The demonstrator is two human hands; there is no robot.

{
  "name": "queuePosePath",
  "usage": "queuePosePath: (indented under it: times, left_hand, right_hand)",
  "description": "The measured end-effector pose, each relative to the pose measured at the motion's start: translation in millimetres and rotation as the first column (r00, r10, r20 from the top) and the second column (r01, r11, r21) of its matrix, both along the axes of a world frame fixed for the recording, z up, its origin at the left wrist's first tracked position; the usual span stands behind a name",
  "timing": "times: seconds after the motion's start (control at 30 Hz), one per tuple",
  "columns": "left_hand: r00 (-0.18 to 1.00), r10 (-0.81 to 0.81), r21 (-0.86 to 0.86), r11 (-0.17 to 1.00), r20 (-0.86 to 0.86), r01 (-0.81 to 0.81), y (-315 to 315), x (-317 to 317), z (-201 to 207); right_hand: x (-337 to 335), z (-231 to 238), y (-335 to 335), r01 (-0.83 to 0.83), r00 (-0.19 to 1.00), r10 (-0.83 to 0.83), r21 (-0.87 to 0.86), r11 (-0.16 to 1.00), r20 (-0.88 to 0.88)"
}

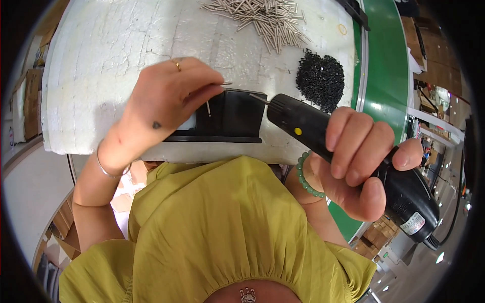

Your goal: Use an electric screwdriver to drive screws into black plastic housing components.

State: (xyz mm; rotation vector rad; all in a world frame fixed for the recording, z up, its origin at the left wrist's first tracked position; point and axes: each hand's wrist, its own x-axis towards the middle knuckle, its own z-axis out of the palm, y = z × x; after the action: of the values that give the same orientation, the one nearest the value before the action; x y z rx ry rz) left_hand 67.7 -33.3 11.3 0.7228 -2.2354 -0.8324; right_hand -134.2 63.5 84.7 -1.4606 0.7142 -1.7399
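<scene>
Between the thumb and fingertips of my left hand [169, 93] is a thin silvery metal pin [228, 83], its end sticking out to the right. Just below those fingertips lies a black rectangular panel [240, 113], and a second metal pin [208, 108] shows against it. My right hand [361, 161] is wrapped round a black electric screwdriver [308, 120] with a yellow dot. Its bit points left and slightly up, over the panel's right end. Part of the panel is hidden behind my left hand and wrist.
A pile of silvery metal pins [270, 22] lies at the far side of the white foam-like work surface [111, 45]. Nearer and to its right sits a heap of small black screws [319, 78]. A green surface [386, 60] runs along the right; a cable trails from the screwdriver's rear.
</scene>
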Motion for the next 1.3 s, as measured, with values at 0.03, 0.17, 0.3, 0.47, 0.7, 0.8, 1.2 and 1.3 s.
queuePosePath:
  times: [0.03,0.17,0.3,0.47,0.7,0.8,1.2,1.3]
  left_hand:
    - [1.000,0.005,0.005,1.000,0.005,-0.005,5.2,2.5,-2.0]
    - [0.999,0.042,0.015,0.999,0.003,-0.042,15.0,4.7,-11.0]
    - [0.995,0.090,-0.094,0.992,0.030,-0.087,18.7,10.4,-14.1]
    - [0.997,0.081,-0.089,0.993,0.019,-0.079,15.6,9.7,-13.7]
    - [0.996,0.082,-0.074,0.994,0.022,-0.081,14.0,11.0,-17.5]
    - [0.997,0.081,-0.065,0.995,0.013,-0.080,14.4,10.3,-18.4]
    - [0.997,0.070,-0.054,0.996,-0.016,-0.071,15.6,9.8,-22.1]
    - [0.998,0.057,-0.069,0.996,0.003,-0.057,16.9,6.6,-25.4]
  right_hand:
    - [4.0,-1.0,-2.4,-0.031,0.999,0.031,0.023,0.999,-0.016]
    - [11.6,-7.4,-8.7,-0.104,0.994,0.105,0.033,0.994,-0.040]
    - [19.9,-14.6,-12.5,-0.114,0.992,0.115,0.032,0.993,-0.048]
    - [19.3,-12.5,-12.8,-0.111,0.991,0.115,0.047,0.993,-0.070]
    - [19.6,-12.4,-16.6,-0.150,0.984,0.154,0.055,0.987,-0.093]
    - [18.4,-10.3,-16.8,-0.164,0.980,0.171,0.068,0.984,-0.106]
    - [28.9,8.3,-33.1,-0.268,0.869,0.322,0.190,0.945,-0.377]
    - [33.9,7.4,-35.9,-0.230,0.890,0.296,0.218,0.949,-0.347]
